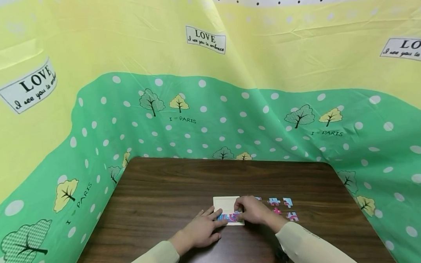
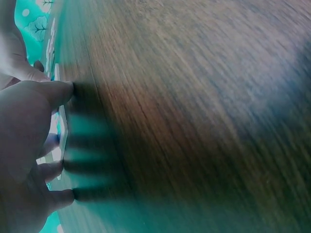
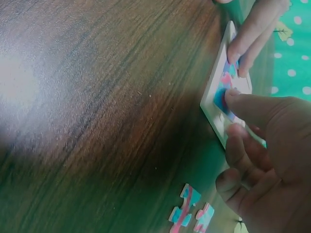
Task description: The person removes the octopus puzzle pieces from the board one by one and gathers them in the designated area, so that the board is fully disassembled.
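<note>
A pale puzzle tray [image 1: 218,202] lies on the table with colourful pieces [image 1: 225,217] fitted along its near side. My left hand [image 1: 203,228] spreads over the tray's left end, and its fingers rest on the frame and the pieces. At the right end, my right hand [image 1: 252,210] bends its thumb and index finger around a blue puzzle piece [image 3: 220,99], the thumb pressing on it. The hand hides part of that piece. In the left wrist view, fingertips [image 2: 57,170] of the left hand reach the tray's edge.
Several loose puzzle pieces [image 1: 274,201] lie right of the tray, some partly behind the right hand. The dark wooden table [image 1: 163,188] is bordered by a green and yellow printed cloth [image 1: 195,108] at the back and sides.
</note>
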`<state>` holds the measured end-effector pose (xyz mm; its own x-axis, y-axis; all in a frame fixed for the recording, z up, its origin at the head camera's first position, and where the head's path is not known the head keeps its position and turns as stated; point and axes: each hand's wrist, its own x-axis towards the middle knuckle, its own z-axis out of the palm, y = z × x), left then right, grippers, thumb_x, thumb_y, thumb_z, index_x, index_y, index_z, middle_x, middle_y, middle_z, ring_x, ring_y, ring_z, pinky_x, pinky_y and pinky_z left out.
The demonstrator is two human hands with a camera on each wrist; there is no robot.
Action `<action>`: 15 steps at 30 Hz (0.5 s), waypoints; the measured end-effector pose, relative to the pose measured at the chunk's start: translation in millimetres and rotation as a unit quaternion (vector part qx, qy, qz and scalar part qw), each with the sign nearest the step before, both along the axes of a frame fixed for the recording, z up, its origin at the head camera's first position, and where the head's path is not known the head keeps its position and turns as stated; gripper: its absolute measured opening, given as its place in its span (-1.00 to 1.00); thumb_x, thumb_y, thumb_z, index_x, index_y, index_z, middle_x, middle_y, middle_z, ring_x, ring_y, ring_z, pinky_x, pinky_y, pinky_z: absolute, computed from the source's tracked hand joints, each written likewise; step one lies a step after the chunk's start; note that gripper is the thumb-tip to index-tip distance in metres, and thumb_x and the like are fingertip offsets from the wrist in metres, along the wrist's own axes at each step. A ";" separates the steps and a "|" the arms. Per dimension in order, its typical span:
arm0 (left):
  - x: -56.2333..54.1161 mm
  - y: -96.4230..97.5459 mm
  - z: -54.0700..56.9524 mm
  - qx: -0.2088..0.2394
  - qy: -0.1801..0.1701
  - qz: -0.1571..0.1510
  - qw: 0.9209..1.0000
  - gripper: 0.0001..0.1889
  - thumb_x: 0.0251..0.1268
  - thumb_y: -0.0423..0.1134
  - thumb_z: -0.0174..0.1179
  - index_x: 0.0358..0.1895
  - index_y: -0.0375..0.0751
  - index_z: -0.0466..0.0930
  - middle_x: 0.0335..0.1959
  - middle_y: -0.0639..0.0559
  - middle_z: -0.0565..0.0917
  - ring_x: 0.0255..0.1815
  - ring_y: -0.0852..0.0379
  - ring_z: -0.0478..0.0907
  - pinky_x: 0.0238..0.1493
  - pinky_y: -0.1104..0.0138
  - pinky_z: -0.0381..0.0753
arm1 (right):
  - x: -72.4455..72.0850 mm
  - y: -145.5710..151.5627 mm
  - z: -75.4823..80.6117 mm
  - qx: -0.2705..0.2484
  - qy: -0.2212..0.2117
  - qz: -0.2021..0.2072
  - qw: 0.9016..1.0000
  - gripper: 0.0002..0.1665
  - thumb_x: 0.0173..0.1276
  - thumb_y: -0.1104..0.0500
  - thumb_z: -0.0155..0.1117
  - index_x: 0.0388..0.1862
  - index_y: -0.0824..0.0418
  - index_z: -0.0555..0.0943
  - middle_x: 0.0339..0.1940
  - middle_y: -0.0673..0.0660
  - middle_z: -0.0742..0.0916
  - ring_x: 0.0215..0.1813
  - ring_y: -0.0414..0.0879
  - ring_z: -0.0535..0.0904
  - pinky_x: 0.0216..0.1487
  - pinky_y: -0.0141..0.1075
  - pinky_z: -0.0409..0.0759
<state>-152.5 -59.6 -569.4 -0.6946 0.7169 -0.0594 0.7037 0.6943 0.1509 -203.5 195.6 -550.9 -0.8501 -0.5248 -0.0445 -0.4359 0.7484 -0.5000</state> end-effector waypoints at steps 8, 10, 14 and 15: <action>0.0 0.4 -2.1 -0.002 -0.002 0.000 1.000 -0.41 0.48 0.16 0.14 0.53 0.34 0.35 0.60 -0.01 0.31 0.59 -0.20 0.24 0.40 -0.19 0.43 | 2.0 9.1 3.3 -0.044 -0.040 -0.001 0.998 -0.88 0.33 0.26 0.43 -0.26 0.06 0.66 -0.42 -0.14 0.64 -0.37 -0.30 0.52 -0.33 -0.38 0.53; 0.2 0.4 -2.9 0.001 -0.004 0.001 1.000 -0.41 0.48 0.16 0.14 0.53 0.35 0.35 0.60 -0.01 0.30 0.59 -0.20 0.24 0.41 -0.19 0.43 | 2.0 12.3 3.9 -0.053 -0.032 -0.002 0.998 -0.87 0.32 0.25 0.45 -0.27 0.06 0.66 -0.42 -0.14 0.65 -0.36 -0.30 0.53 -0.33 -0.38 0.54; 0.7 0.8 -4.0 0.007 -0.012 0.005 1.000 -0.41 0.47 0.16 0.15 0.53 0.36 0.34 0.61 -0.01 0.29 0.60 -0.21 0.23 0.41 -0.20 0.41 | 1.7 20.5 9.0 -0.062 -0.022 -0.015 0.998 -0.88 0.34 0.25 0.44 -0.27 0.05 0.66 -0.42 -0.14 0.65 -0.36 -0.29 0.53 -0.34 -0.39 0.52; 0.8 1.0 -3.5 0.009 -0.012 0.005 1.000 -0.41 0.47 0.16 0.15 0.53 0.36 0.34 0.61 -0.01 0.29 0.60 -0.21 0.23 0.41 -0.21 0.41 | 1.6 23.1 10.8 -0.067 -0.025 -0.019 0.997 -0.88 0.34 0.25 0.43 -0.27 0.06 0.66 -0.42 -0.13 0.65 -0.37 -0.28 0.53 -0.36 -0.39 0.53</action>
